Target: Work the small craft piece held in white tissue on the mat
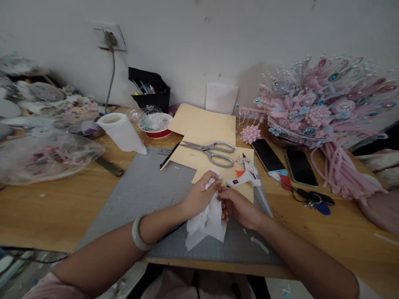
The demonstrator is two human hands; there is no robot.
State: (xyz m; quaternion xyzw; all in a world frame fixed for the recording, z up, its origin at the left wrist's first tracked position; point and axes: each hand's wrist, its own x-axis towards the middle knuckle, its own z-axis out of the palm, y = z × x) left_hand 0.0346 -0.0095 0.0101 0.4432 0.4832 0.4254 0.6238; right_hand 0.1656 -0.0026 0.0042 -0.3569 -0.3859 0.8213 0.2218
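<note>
A crumpled white tissue (206,226) hangs down over the grey cutting mat, its lower corners loose. My left hand (199,195), with a pale bangle on its wrist, is closed around the gathered upper part. My right hand (238,205) meets it from the other side, fingers curled in against the tissue at the left fingertips. Just beyond the hands lie metal scissors (215,149) on cream card sheets (215,124). Close to my right hand rests a white glue gun (245,179) with an orange trigger. What lies inside the tissue, if anything, is hidden.
A tissue roll (120,131), a red-rimmed bowl (156,132) and a black pen holder (149,97) stand at the back left. Right of the cutting mat (124,199) are two phones (268,154), keys (313,201) and a pink beaded headdress (314,104). Plastic bags (52,155) crowd the left.
</note>
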